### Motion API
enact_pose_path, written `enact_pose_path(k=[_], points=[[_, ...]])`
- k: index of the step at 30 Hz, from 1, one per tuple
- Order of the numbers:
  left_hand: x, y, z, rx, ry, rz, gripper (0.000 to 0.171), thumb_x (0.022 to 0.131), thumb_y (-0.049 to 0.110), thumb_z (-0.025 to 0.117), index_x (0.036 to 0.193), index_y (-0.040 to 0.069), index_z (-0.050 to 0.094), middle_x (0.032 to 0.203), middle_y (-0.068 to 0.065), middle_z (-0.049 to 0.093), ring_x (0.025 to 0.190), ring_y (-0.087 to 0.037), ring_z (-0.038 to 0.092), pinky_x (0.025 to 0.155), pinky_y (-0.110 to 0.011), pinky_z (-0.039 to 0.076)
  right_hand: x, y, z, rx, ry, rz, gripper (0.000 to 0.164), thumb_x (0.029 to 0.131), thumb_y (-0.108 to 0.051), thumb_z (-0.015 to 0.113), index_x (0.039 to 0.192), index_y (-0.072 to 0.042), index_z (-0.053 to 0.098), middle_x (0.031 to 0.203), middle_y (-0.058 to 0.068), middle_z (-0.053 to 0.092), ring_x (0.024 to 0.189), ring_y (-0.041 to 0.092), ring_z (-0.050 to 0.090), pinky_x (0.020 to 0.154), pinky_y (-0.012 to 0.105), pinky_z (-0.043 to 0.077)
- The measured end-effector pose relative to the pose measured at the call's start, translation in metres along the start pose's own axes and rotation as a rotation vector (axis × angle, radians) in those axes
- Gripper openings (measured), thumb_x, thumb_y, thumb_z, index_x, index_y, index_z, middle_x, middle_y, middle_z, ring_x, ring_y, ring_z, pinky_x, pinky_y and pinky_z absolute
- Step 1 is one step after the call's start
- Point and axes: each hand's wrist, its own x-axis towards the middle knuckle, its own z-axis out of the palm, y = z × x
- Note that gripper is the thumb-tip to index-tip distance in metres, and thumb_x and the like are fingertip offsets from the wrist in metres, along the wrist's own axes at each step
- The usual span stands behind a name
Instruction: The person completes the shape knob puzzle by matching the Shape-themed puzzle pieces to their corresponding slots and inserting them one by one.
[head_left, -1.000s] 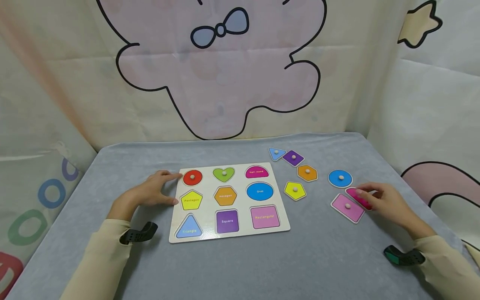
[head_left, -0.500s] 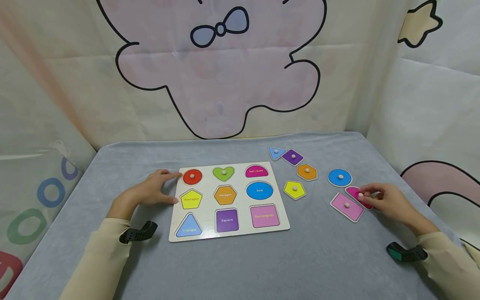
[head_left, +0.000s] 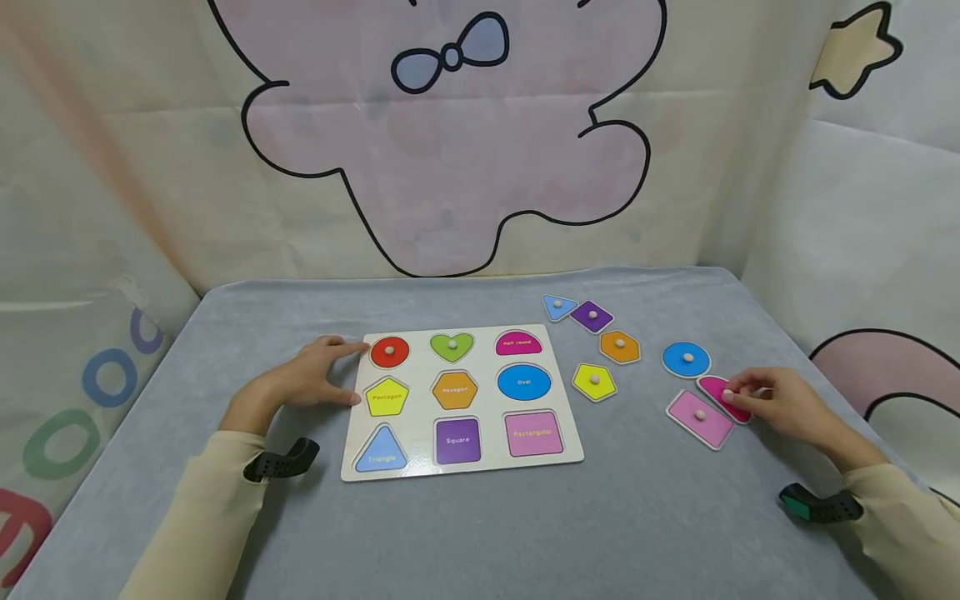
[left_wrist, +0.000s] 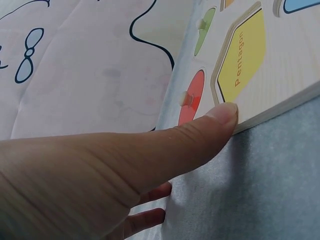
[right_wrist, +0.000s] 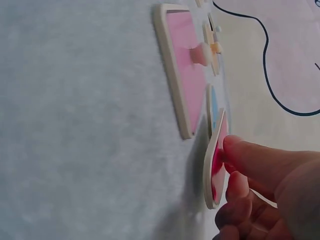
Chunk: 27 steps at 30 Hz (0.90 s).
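Observation:
My right hand point(head_left: 776, 404) pinches the knob of a magenta half-round puzzle piece point(right_wrist: 215, 172) between thumb and fingers. In the right wrist view this piece looks slightly tilted against the table. Just beside it lies the pink rectangular piece point(head_left: 697, 421), and behind it the blue oval piece point(head_left: 684, 359). My left hand point(head_left: 303, 379) rests at the left edge of the white shape board point(head_left: 483, 471), thumb and index finger extended against it. The left wrist view has that thumb point(left_wrist: 220, 117) on the board's corner edge near the pentagon slot. A red circle point(head_left: 389, 352) and a green heart point(head_left: 450, 347) sit in the board.
Right of the board lie a yellow pentagon piece point(head_left: 592, 382), an orange hexagon piece point(head_left: 620, 347), a purple square piece point(head_left: 592, 316) and a light blue triangle piece point(head_left: 557, 307). A grey cloth point(head_left: 525, 542) covers the table, with printed curtains point(head_left: 420, 192) behind.
My right fingers have shifted slightly on the half-round piece, from covering its knob to pinching it at the fingertips. My left hand stays at the board's edge. The head view has shifted slightly.

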Motion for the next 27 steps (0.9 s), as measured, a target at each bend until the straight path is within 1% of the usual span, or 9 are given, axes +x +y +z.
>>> enact_pose_path(k=[6, 10, 19, 22, 27], points=[[0.0, 0.0, 0.0, 0.0, -0.002, -0.006, 0.089, 0.081, 0.036, 0.085, 0.155, 0.014, 0.041, 0.155, -0.031, 0.031, 0.138, -0.051, 0.033, 0.108, -0.071, 0.038, 0.001, -0.005, -0.008, 0.001, -0.018, 0.031, 0.02, 0.094, -0.02, 0.073, 0.101, -0.001, 0.072, 0.075, -0.004, 0.059, 0.065, 0.006, 0.05, 0.054, 0.022, 0.043], [0.001, -0.001, 0.0, -0.004, 0.0, -0.006, 0.089, 0.081, 0.036, 0.085, 0.155, 0.013, 0.04, 0.155, -0.031, 0.031, 0.139, -0.051, 0.032, 0.109, -0.071, 0.037, 0.005, -0.011, -0.011, -0.01, -0.021, 0.016, 0.02, 0.094, -0.021, 0.073, 0.102, -0.003, 0.073, 0.083, -0.002, 0.062, 0.067, 0.006, 0.051, 0.054, 0.022, 0.044], [0.003, -0.001, -0.001, 0.005, -0.002, -0.004, 0.091, 0.081, 0.037, 0.085, 0.156, 0.014, 0.039, 0.156, -0.032, 0.03, 0.139, -0.052, 0.032, 0.11, -0.072, 0.036, 0.016, -0.025, -0.011, 0.023, 0.017, -0.075, 0.018, 0.093, -0.013, 0.073, 0.105, 0.001, 0.073, 0.077, -0.005, 0.06, 0.06, 0.007, 0.05, 0.05, 0.022, 0.04], [0.003, -0.001, -0.001, 0.004, 0.003, -0.003, 0.091, 0.081, 0.037, 0.085, 0.156, 0.014, 0.04, 0.155, -0.032, 0.029, 0.139, -0.052, 0.031, 0.11, -0.073, 0.035, 0.021, -0.033, -0.009, 0.026, 0.032, -0.091, 0.016, 0.092, -0.012, 0.074, 0.103, -0.001, 0.073, 0.076, -0.005, 0.06, 0.059, 0.006, 0.049, 0.049, 0.022, 0.04], [0.001, 0.0, -0.001, 0.002, -0.001, -0.005, 0.091, 0.081, 0.036, 0.085, 0.155, 0.013, 0.04, 0.156, -0.033, 0.028, 0.141, -0.053, 0.03, 0.111, -0.073, 0.034, 0.029, -0.046, -0.005, 0.038, 0.019, -0.118, 0.012, 0.092, -0.012, 0.074, 0.099, -0.002, 0.073, 0.076, -0.004, 0.059, 0.06, 0.006, 0.049, 0.05, 0.022, 0.04]])
